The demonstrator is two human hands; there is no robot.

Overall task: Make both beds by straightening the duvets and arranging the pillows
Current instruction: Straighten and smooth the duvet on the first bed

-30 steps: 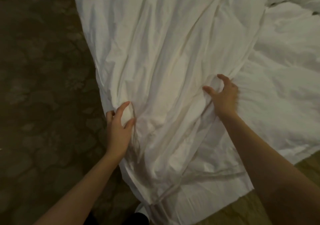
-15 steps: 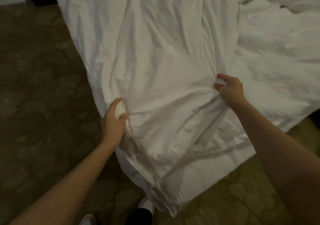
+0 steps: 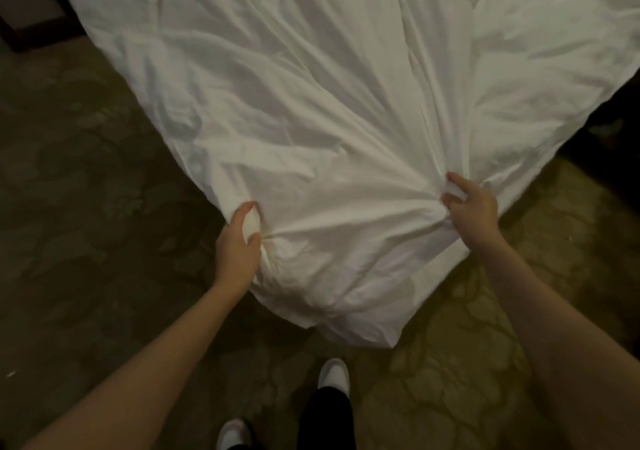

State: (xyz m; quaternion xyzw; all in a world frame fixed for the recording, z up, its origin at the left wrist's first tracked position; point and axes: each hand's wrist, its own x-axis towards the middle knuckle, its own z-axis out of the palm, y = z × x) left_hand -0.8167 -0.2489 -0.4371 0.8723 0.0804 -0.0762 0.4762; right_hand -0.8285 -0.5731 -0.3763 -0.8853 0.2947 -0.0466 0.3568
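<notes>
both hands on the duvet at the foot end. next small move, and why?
Probably keep both grips and draw the duvet back toward the feet, then lay it down. The left hand and right hand each hold a bunch of fabric, creases fan out from both, and the near corner hangs off the foot, so it still needs pulling taut.

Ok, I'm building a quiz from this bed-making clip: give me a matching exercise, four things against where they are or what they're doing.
Things:
1. left hand
2. right hand
3. duvet
4. white shoes

States:
A. spread over the bed, creased
B. grips a bunch of fabric at the near left edge
C. on the patterned carpet, below the hanging corner
D. pinches a gathered fold on the near right

Pairs: 1-B, 2-D, 3-A, 4-C
</notes>
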